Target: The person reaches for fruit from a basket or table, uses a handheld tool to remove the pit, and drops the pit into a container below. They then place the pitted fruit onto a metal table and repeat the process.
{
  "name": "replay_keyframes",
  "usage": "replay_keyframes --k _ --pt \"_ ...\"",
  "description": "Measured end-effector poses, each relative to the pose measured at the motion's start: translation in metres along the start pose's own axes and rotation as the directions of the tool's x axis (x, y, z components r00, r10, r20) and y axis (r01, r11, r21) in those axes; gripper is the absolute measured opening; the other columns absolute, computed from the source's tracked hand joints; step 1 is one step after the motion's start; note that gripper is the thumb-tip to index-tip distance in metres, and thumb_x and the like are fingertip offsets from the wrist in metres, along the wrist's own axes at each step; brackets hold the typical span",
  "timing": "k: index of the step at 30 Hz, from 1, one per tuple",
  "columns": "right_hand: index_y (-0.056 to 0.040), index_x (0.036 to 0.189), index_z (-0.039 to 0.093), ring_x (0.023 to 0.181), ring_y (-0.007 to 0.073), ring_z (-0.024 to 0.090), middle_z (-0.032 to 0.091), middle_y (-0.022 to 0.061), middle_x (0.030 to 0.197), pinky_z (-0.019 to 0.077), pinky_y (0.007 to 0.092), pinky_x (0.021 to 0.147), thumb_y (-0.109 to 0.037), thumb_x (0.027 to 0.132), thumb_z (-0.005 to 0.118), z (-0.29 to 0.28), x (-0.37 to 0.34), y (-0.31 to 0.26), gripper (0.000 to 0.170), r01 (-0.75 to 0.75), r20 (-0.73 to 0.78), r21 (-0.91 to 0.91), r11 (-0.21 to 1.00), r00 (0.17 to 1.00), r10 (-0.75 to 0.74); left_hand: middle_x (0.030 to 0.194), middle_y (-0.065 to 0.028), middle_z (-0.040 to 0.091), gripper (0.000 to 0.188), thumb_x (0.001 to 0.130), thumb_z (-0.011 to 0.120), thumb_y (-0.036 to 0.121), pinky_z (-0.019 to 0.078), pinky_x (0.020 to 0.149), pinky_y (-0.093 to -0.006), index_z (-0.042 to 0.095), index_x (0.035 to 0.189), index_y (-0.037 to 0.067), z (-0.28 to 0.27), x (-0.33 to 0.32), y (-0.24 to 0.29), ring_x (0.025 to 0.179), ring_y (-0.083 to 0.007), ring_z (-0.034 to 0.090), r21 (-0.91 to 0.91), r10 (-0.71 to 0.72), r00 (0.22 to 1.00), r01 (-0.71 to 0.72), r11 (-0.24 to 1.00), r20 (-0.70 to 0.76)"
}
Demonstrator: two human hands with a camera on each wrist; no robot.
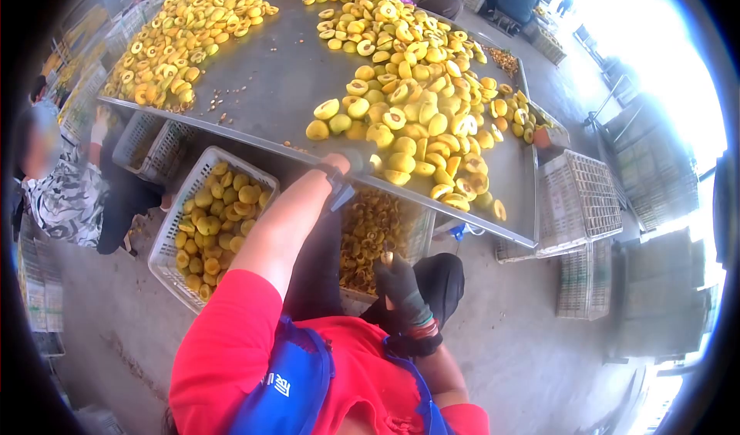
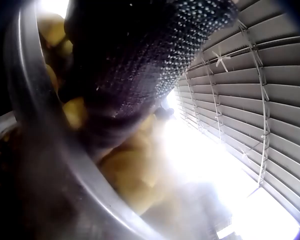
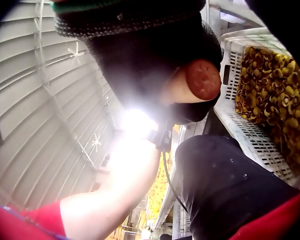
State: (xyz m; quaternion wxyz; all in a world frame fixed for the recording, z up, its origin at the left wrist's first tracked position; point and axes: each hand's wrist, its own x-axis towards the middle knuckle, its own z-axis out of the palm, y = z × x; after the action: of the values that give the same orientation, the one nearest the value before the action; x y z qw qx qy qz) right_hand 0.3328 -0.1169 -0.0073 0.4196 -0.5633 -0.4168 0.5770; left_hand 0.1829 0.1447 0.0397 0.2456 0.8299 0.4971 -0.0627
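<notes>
My left hand [image 1: 356, 162], in a dark glove, reaches over the front rim of the metal table [image 1: 266, 65] to the near edge of a heap of yellow peaches [image 1: 416, 111], many cut in half. In the left wrist view, the glove [image 2: 135, 60] covers its fingertips, with blurred peaches [image 2: 135, 170] just beyond. Over my lap, my gloved right hand [image 1: 402, 287] grips a small hand tool [image 1: 387, 257] with a thin tip pointing up. The tool's round reddish handle end [image 3: 203, 80] sticks out of the fist in the right wrist view.
A white crate of peaches [image 1: 216, 219] stands left of my legs. Another crate holds brownish fruit pieces [image 1: 374, 230] below the table edge. A second heap of peach halves [image 1: 181, 38] lies at far left, near a seated person [image 1: 65, 188]. Stacked crates [image 1: 578, 196] stand at right.
</notes>
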Motion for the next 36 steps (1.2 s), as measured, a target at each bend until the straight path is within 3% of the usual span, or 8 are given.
replay_keyframes --k 3,6,11,14,18,25,31,36 --pt "-0.0046 0.087 0.055 0.049 0.0081 0.048 0.051 -0.0013 0.06 0.0364 0.0237 0.044 -0.011 0.089 0.055 0.001 -0.001 -0.006 0.007 0.023 -0.024 -0.052 0.998 0.999 -0.024 0.122 -0.0166 0.056 0.048 0.086 0.059 0.03 0.0457 0.089 -0.0382 0.048 0.127 0.008 -0.008 -0.021 0.004 0.108 -0.0299 0.057 -0.201 -0.065 0.985 0.033 0.979 -0.159" --pt "-0.0039 0.088 0.057 0.051 0.0083 0.049 0.052 -0.0016 0.061 0.0371 0.0242 0.045 -0.011 0.089 0.056 -0.003 -0.003 -0.016 0.008 0.069 -0.033 -0.155 0.986 0.997 -0.075 0.124 -0.0182 0.055 0.056 0.085 0.061 0.034 0.0434 0.093 -0.0372 0.044 0.13 0.007 0.02 -0.028 -0.008 0.109 -0.0311 0.056 -0.504 -0.046 0.892 -0.211 0.838 -0.45" --pt "-0.0061 0.088 0.057 0.054 0.0055 0.048 0.052 -0.0036 0.065 0.0375 0.0228 0.046 -0.013 0.091 0.055 0.008 0.013 -0.008 0.007 0.22 -0.066 -0.111 0.969 0.972 -0.228 0.109 -0.0139 0.061 0.057 0.082 0.067 0.031 0.0544 0.068 -0.0288 0.047 0.124 -0.001 0.003 -0.124 0.047 0.087 -0.0195 0.063 -0.88 -0.235 0.895 -0.27 0.391 -0.379" --pt "-0.0067 0.09 0.056 0.053 0.005 0.048 0.052 -0.0033 0.065 0.0386 0.0219 0.046 -0.013 0.092 0.054 0.018 0.014 -0.025 0.007 0.286 -0.025 -0.099 0.953 0.957 -0.29 0.109 -0.0137 0.059 0.06 0.083 0.066 0.033 0.053 0.074 -0.0289 0.044 0.126 -0.003 0.042 -0.118 0.031 0.093 -0.0188 0.061 -0.698 -0.05 0.801 -0.487 0.526 -0.597" --pt "-0.0053 0.091 0.056 0.053 0.0057 0.049 0.053 -0.0019 0.065 0.0396 0.0225 0.046 -0.012 0.092 0.054 0.031 0.007 -0.044 0.007 0.321 -0.087 -0.206 0.924 0.935 -0.344 0.11 -0.0123 0.059 0.055 0.087 0.063 0.034 0.0477 0.088 -0.0315 0.046 0.125 -0.001 0.064 -0.128 0.045 0.1 -0.0176 0.057 -0.703 -0.019 0.753 -0.604 0.374 -0.657" --pt "-0.0023 0.093 0.056 0.053 0.0078 0.052 0.055 0.0002 0.066 0.0408 0.0236 0.045 -0.012 0.092 0.053 0.033 -0.008 -0.053 0.01 0.418 -0.122 -0.315 0.852 0.873 -0.473 0.109 -0.0096 0.059 0.038 0.094 0.053 0.027 0.0478 0.086 -0.0298 0.048 0.121 0.002 0.05 -0.185 0.075 0.098 -0.0169 0.057 -0.494 0.134 0.679 -0.642 0.586 -0.722" --pt "-0.001 0.095 0.056 0.051 0.0084 0.052 0.056 0.0027 0.066 0.0405 0.0225 0.043 -0.014 0.093 0.051 0.034 -0.013 -0.052 0.014 0.317 -0.127 -0.078 0.945 0.937 -0.325 0.107 -0.0129 0.059 0.033 0.096 0.049 0.027 0.0474 0.084 -0.0315 0.048 0.117 0.003 0.06 -0.18 0.082 0.099 -0.021 0.059 -0.356 0.144 0.57 -0.669 0.652 -0.809" --pt "-0.0008 0.096 0.055 0.051 0.008 0.052 0.057 0.0027 0.068 0.0403 0.0221 0.043 -0.012 0.093 0.052 0.036 -0.024 -0.068 0.012 0.179 -0.024 0.222 0.958 0.984 -0.178 0.11 -0.0152 0.058 0.035 0.096 0.049 0.028 0.0468 0.086 -0.0341 0.047 0.12 0.003 0.048 -0.196 0.094 0.101 -0.0267 0.059 -0.492 0.073 0.671 -0.609 0.623 -0.737"
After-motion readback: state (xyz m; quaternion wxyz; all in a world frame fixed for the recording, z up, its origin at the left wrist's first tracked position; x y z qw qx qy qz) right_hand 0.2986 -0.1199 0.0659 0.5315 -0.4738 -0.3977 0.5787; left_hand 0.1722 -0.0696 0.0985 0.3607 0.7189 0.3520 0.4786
